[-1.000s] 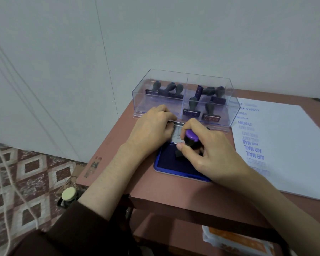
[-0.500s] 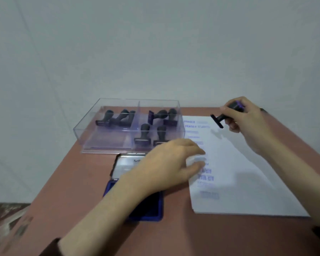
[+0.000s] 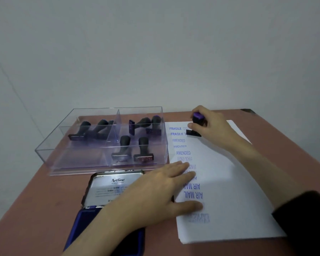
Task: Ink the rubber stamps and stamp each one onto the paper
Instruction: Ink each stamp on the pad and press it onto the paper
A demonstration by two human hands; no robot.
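Clear divided box point(image 3: 50, 156) holds several black-handled stamps point(image 3: 122, 150); which of them have been used cannot be told. An open Artline ink pad point(image 3: 103, 193) lies in front. Left hand point(image 3: 155, 193), fingers straight, pins the paper point(image 3: 233, 191), which bears a column of blue impressions. Right hand point(image 3: 213, 126) grips a purple-capped stamp point(image 3: 196, 124), its base at the sheet's top beside FRAGILE. Task judged well advanced.

Left grip point(image 3: 161, 191) lies flat, palm down, fingers straight and spread; right grip point(image 3: 211, 126) reaches farther forward, forearm extended, fingers curled downward in a pinch.
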